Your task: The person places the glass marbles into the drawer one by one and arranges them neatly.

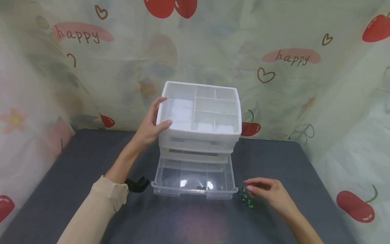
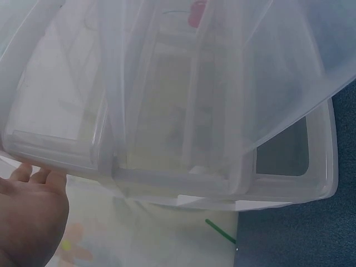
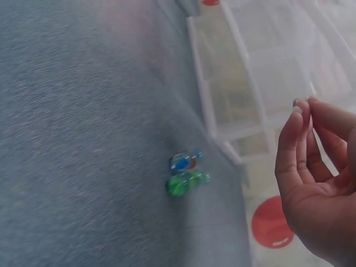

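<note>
A white desktop drawer organizer stands on the dark table, its top tray split into several compartments. My left hand holds the organizer's left side, with thumb and fingers over the upper rim; the left wrist view shows fingertips against the white plastic. The clear bottom drawer is pulled out, with a few dark glass marbles near its front. My right hand hovers beside several blue and green marbles, fingers bent and thumb close to them. Whether a marble is between the fingertips, I cannot tell.
A black curved object lies on the table by the left forearm. Behind the organizer hangs a printed curtain with cherries and lettering. The loose marbles lie just right of the drawer's front corner.
</note>
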Demonstrator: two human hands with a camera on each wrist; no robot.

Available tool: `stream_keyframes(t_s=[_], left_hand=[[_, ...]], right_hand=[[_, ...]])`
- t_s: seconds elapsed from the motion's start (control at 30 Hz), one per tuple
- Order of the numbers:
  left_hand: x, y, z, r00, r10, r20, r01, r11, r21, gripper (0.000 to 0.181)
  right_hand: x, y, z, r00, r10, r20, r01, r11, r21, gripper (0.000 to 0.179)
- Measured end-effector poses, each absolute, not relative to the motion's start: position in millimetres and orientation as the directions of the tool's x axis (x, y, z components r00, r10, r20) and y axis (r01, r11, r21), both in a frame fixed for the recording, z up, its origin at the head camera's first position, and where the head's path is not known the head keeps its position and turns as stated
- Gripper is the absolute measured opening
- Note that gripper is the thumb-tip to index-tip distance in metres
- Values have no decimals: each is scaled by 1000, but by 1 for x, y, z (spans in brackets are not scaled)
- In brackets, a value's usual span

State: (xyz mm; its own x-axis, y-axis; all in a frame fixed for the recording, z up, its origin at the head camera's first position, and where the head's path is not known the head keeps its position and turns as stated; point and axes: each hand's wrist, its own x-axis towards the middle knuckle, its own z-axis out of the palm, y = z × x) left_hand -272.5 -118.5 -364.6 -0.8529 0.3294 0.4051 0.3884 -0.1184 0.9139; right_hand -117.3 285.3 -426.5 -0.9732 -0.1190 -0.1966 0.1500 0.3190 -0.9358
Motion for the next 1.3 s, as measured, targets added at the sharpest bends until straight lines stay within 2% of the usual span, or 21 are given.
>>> stream_keyframes(t_s=[0.43, 0.93, 1.17, 1.3], left_hand=[[-273, -112, -366, -855, 324, 404, 403, -75, 912, 69], [-271, -114, -364, -859, 320, 399, 376, -133, 917, 69], [-271, -116, -363, -862, 318, 395, 372, -132, 919, 69], [-270, -116, -362, -864, 314, 393, 368, -138, 920, 68]], right_hand=[[-99, 303, -453, -960, -95, -263, 219, 327, -919, 42], [-89, 309, -480, -959, -15, -283, 263, 326, -908, 39], [-87, 305, -489, -934, 118, -339, 358, 372, -857, 37], [-85, 304, -494, -936, 146, -321, 353, 377, -856, 37]])
